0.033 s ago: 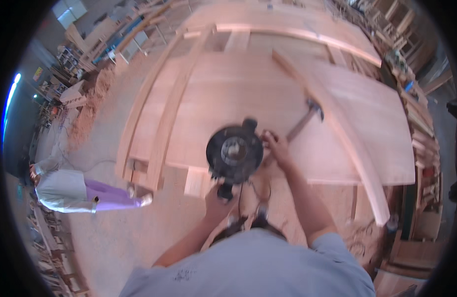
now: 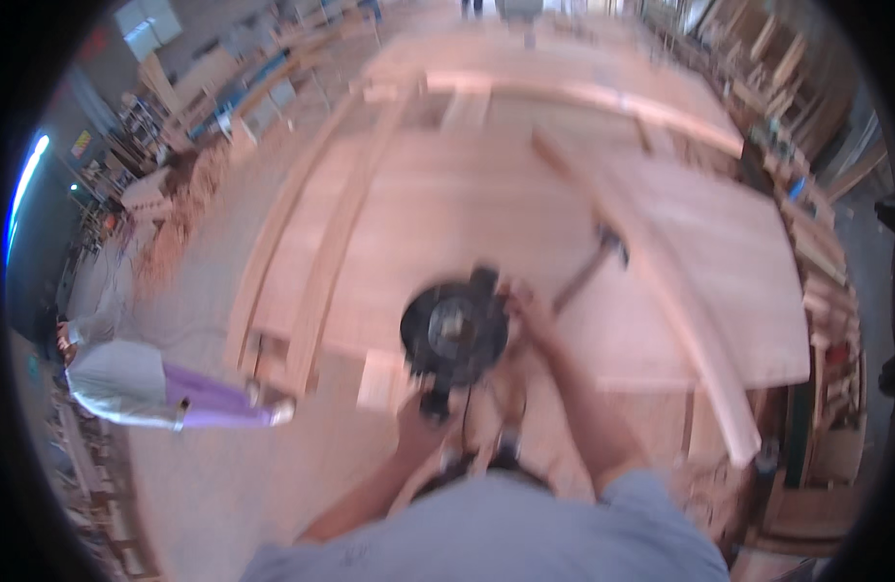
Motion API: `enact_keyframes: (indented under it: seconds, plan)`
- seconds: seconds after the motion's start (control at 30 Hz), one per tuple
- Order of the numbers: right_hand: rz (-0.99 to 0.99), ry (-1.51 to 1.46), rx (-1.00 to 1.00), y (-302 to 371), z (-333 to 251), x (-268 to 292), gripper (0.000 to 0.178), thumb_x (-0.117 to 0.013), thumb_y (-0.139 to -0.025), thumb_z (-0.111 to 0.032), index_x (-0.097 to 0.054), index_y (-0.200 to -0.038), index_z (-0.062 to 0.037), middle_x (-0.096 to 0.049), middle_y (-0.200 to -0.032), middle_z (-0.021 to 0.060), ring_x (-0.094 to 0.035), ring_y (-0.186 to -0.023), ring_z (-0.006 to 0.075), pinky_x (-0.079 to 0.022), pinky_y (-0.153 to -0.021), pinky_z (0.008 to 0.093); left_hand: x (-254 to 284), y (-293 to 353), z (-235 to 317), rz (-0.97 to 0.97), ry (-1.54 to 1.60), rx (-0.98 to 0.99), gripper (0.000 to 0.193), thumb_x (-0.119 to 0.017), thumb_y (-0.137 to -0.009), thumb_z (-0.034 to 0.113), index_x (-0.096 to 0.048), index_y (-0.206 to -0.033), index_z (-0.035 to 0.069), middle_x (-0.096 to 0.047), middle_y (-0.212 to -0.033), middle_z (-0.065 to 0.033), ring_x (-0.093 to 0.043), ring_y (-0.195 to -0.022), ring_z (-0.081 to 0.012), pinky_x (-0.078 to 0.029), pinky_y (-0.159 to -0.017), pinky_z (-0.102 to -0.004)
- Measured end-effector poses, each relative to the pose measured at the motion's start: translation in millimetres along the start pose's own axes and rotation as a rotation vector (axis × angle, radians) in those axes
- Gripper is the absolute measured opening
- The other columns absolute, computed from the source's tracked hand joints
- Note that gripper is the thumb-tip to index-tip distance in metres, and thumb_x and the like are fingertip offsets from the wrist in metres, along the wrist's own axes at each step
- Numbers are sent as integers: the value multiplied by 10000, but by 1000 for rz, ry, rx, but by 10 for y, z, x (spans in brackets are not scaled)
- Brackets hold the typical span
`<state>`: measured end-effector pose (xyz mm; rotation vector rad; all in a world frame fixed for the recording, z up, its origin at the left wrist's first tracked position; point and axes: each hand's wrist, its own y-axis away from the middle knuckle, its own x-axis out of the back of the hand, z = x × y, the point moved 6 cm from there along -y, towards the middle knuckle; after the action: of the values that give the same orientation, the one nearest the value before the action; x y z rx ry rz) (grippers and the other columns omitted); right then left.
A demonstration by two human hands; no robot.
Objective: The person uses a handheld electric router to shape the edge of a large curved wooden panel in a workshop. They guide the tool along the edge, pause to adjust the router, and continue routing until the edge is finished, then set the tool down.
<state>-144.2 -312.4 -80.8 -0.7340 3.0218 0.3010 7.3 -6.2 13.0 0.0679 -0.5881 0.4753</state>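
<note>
A black router (image 2: 445, 332) with a round base and a pale centre opening is held up in front of me, its base facing up toward me. Two knob handles stick out from it, one at the far side and one at the near side. My left hand (image 2: 420, 424) is closed round the near knob. At the right rim of the base, the curled fingers of my right hand (image 2: 527, 308) grip the tool; blur hides the fingertips. Beyond my right hand lies a hammer (image 2: 585, 272) on a wide wooden panel (image 2: 447, 204), its head against a long curved timber (image 2: 651, 272).
Two long wooden strips (image 2: 336, 233) run along the panel's left side. Another panel (image 2: 564, 58) lies at the back. Wood pieces are stacked along the right (image 2: 826, 252). On the left, a person (image 2: 127, 383) in a light top and purple trousers stands near sawdust heaps (image 2: 166, 252).
The whole view has shifted slightly, with the panels and the router sitting lower in the picture. Both hands keep their hold on the router.
</note>
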Motion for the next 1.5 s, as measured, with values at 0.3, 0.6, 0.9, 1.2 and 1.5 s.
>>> enact_keyframes:
  seconds: [0.3, 0.6, 0.9, 1.2, 1.5]
  plan:
    - [-476, -414, 115, -163, -681, -787, 679, -520, -1095, -519, -504, -1519, 11, -599, -1437, 220, -617, -1308, 291, -507, -1129, 423, 65, 100, 213, 173, 210, 6, 443, -941, -698, 211, -705, -1005, -3, -750, -860, -112, -743, -804, -185, -594, -753, -352]
    - [-316, -327, 1, -231, -493, -646, 466, -538, -1097, -436, -696, -1202, -11, -694, -1043, 90, -636, -1067, 177, -524, -968, 361, -6, 68, -68, 131, 268, -10, 441, -960, -717, 220, -722, -1035, 30, -760, -894, -79, -732, -852, -176, -594, -793, -354]
    - [-370, 185, -106, 975, -1757, -1220, 520, -601, -1022, -597, -646, -1075, -81, -605, -813, 32, -626, -676, 130, -564, -449, 344, 1505, 464, 654, 335, 715, 255, 735, -787, -969, 273, -396, -1510, -34, -674, -996, -126, -637, -655, -158, -487, -510, -284]
    - [-611, 143, -13, 1443, -1668, -2120, 567, -710, -1002, -400, -574, -1386, -6, -674, -898, 94, -629, -579, 140, -432, -404, 293, 2248, 1005, -5, 362, 1034, 800, 584, -596, -996, 695, -598, -1214, 153, -528, -792, 6, -487, -535, -93, -290, -385, -211]
    - [-585, -19, -375, 1559, -935, -2875, 418, -661, -1010, -388, -631, -1273, -65, -675, -894, 85, -613, -534, 140, -426, -379, 267, 2541, 1379, -937, 401, 1255, 782, 512, -527, -1065, 612, -628, -1141, 116, -578, -825, -21, -488, -540, -84, -318, -392, -205]
